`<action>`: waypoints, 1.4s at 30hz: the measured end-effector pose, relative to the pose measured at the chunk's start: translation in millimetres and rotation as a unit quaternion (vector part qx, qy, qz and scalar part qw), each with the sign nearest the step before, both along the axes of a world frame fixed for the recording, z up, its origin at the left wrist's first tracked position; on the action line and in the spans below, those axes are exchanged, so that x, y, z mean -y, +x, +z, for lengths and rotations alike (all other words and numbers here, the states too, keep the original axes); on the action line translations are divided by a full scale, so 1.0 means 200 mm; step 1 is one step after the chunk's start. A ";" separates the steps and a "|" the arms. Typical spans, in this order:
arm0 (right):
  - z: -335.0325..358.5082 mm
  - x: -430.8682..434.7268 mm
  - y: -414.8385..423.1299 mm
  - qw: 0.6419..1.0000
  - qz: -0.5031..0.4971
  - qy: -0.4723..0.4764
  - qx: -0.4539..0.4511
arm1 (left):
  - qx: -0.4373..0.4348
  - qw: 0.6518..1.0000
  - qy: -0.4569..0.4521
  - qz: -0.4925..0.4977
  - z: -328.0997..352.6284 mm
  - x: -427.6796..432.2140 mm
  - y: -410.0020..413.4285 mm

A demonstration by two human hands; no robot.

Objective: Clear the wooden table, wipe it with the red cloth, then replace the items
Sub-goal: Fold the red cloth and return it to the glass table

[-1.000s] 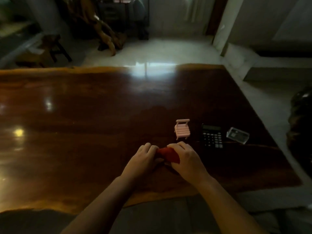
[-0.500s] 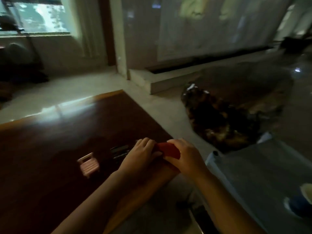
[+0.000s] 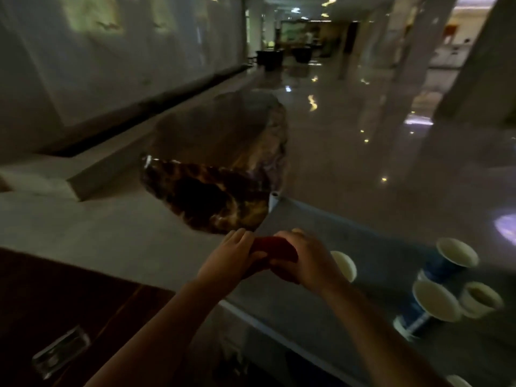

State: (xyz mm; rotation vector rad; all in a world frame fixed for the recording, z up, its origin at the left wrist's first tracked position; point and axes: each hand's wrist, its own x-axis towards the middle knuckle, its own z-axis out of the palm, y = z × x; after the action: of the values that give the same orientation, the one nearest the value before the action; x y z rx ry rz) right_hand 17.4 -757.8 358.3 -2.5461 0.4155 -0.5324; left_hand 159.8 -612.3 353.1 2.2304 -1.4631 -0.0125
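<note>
Both of my hands hold the folded red cloth point(image 3: 272, 248) between them, in the air past the right end of the wooden table point(image 3: 55, 297). My left hand point(image 3: 231, 256) grips its left side and my right hand point(image 3: 307, 258) covers its right side. Only the dark table corner shows at the lower left, with a small clear plastic box point(image 3: 60, 351) lying on it. The hands hover over the near left edge of a grey side table point(image 3: 321, 238). The pink toy chair and the calculator are out of view.
The grey side table carries several blue paper cups point(image 3: 444, 263) at the right and one pale cup point(image 3: 344, 265) just behind my right hand. A large dark polished stone point(image 3: 217, 177) stands on the floor ahead. A glossy hallway stretches beyond.
My view has swung far to the right, from the wooden table to the grey side table. Both hands carried the red cloth off the table and over the gap.
</note>
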 end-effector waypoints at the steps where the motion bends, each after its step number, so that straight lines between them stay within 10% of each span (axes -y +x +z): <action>1: -0.01 0.06 0.01 1.000 -0.018 -0.007 -0.002 | 0.007 1.000 -0.002 -0.015 -0.01 0.09 0.03; 22: -0.46 1.20 0.78 0.965 -0.187 -0.021 -0.181 | 0.055 0.975 0.069 -0.206 -0.54 1.56 0.94; 42: -1.00 1.41 0.79 0.934 -0.160 -0.048 -0.316 | 0.074 0.965 0.143 -0.205 -1.09 1.73 0.92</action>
State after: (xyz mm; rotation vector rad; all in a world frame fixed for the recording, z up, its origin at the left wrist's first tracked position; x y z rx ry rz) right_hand 175.0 -1040.5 158.8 -2.7124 1.0650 0.1926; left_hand 344.5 -958.7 134.2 2.1343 -2.1004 -0.2053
